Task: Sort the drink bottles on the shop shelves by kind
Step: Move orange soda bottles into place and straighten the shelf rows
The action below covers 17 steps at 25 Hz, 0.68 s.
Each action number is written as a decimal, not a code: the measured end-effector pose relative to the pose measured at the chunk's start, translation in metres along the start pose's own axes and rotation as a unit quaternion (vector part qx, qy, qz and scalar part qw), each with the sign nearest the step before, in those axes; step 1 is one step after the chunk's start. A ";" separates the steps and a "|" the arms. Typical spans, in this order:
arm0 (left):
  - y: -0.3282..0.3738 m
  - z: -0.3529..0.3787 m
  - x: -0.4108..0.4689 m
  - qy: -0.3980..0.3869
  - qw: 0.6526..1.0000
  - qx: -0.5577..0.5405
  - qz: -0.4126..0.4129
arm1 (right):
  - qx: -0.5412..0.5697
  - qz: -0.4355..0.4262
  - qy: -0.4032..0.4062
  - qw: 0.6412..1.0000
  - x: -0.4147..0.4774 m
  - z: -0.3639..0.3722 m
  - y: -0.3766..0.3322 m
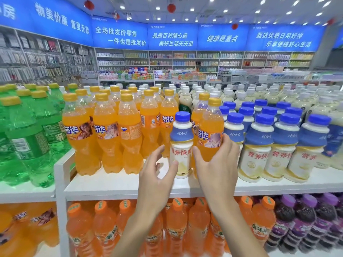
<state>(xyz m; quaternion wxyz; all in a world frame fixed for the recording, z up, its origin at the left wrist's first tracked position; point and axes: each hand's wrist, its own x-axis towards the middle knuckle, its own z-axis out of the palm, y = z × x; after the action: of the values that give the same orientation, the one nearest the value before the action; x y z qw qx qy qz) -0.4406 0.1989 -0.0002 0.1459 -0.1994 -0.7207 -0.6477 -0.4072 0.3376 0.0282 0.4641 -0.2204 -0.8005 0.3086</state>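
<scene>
Top shelf [118,184], white, carries the drinks in groups. Landmark: the lone milk bottle [181,145], blue cap, white body with blue and red print, upright near the shelf's front edge.

Left of the milk bottle: block of orange sodas [109,130], yellow caps. Further left, on the adjoining shelf: green sodas [27,138].

Right of the milk bottle: one orange soda [210,129], upright, touching or just beside it; a second orange soda stands behind this one. Further right: row of matching milk drinks [259,145], blue caps. Behind the milk bottle: pale bottles with white caps.

Right hand [217,164]: grip wrapped around the lower body of the orange soda, thumb on the side facing the milk bottle, fingers on the far side.

Left hand [157,173]: grip spread, fingers curled loosely, holding nothing. Thumb at the milk bottle's lower left side; cannot tell whether it touches.

Below the milk bottle, lower shelf: orange juice bottles [176,229], orange caps; to their right, purple bottles [304,219].
</scene>
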 end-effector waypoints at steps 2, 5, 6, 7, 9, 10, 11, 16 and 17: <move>-0.002 0.000 0.004 0.002 1.000 0.005 0.001 | -0.020 -0.001 0.010 1.000 0.000 0.007 0.002; -0.005 0.001 0.003 0.003 1.000 0.006 -0.004 | -0.017 -0.008 0.021 1.000 -0.001 0.014 0.003; -0.006 0.002 0.002 0.002 1.000 0.006 -0.007 | -0.013 -0.011 0.020 1.000 0.000 0.016 0.005; -0.007 0.003 0.001 0.002 1.000 0.005 -0.009 | -0.006 -0.012 0.017 1.000 0.000 0.017 0.006; -0.008 0.004 0.002 0.001 1.000 0.000 -0.014 | 0.022 -0.012 0.010 1.000 -0.001 0.018 0.008; -0.008 0.005 0.003 0.000 1.000 -0.001 -0.017 | 0.047 -0.013 0.004 0.999 -0.003 0.017 0.010; -0.008 0.006 0.007 0.000 1.000 -0.002 -0.020 | 0.075 -0.013 -0.008 0.997 -0.005 0.015 0.011; -0.008 0.027 0.031 -0.049 0.995 -0.049 -0.070 | 0.218 -0.003 -0.090 0.972 -0.009 -0.002 0.021; -0.011 0.032 0.034 -0.055 0.994 -0.057 -0.077 | 0.243 -0.008 -0.104 0.964 -0.009 -0.007 0.023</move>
<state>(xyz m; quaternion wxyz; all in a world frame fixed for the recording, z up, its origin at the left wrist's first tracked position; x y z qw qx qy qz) -0.4738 0.2334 0.0024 0.0439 -0.1870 -0.7030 -0.6848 -0.3957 0.3504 0.0094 0.4206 -0.0612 -0.7471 0.5110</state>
